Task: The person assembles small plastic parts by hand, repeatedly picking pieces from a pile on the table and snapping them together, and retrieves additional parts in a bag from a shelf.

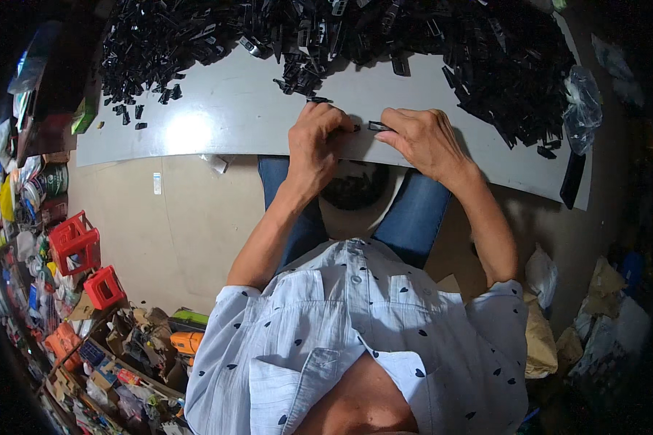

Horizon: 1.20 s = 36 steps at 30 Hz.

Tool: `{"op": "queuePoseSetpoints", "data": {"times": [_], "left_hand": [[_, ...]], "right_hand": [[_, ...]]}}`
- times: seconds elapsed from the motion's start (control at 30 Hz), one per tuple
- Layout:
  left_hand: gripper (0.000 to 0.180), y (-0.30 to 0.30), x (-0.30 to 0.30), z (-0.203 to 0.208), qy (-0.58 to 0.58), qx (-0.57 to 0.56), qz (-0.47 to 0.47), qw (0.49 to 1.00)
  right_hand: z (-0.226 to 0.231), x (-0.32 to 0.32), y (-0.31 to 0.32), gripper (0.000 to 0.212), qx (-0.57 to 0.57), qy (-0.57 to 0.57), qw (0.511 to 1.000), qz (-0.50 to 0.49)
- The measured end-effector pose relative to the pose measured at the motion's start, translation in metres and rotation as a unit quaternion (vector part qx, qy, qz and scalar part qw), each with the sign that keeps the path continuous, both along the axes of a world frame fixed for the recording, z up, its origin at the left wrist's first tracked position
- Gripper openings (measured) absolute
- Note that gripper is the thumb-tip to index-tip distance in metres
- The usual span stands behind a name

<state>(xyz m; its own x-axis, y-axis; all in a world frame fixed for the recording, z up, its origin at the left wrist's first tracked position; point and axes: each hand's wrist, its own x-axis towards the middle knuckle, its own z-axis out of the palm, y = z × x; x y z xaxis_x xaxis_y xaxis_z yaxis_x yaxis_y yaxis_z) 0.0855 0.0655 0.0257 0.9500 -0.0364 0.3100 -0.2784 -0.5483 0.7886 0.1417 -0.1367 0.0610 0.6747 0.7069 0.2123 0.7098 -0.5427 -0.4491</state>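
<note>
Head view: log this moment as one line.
left hand: holding small black piece | right hand: pinching longer black part | white table: dark parts heaped along far side

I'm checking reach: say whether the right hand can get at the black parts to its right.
Probably yes: only bare table seems to lie between the right hand and those black parts, though it already pinches a black piece.

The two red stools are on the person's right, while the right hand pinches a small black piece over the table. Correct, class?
No: the head view shows the two red stools on the person's left. The right hand does pinch a small black piece over the table.
</note>
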Motion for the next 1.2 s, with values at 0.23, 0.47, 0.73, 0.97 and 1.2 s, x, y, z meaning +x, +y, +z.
{"op": "queuePoseSetpoints", "data": {"times": [0.23, 0.47, 0.73, 0.97, 1.2], "left_hand": [[0.025, 0.003, 0.004, 0.007, 0.067, -0.091, -0.019, 0.993], [0.023, 0.000, 0.005, 0.006, 0.070, -0.135, 0.000, 0.988], [0.020, -0.002, 0.003, 0.006, -0.030, -0.024, 0.066, 0.997], [0.019, 0.004, 0.004, -0.007, -0.031, -0.013, 0.035, 0.999], [0.022, 0.000, 0.006, -0.014, -0.050, -0.033, 0.040, 0.997]], "right_hand": [[0.005, 0.005, 0.011, 0.019, -0.096, -0.017, 0.994, 0.046], [0.003, 0.007, 0.019, 0.025, -0.085, -0.027, 0.994, 0.059], [0.016, 0.009, 0.035, 0.009, -0.229, -0.075, 0.966, 0.098], [0.034, 0.008, 0.061, 0.010, -0.377, -0.105, 0.895, 0.216], [0.041, 0.020, 0.067, 0.010, -0.394, -0.098, 0.880, 0.247]]}}
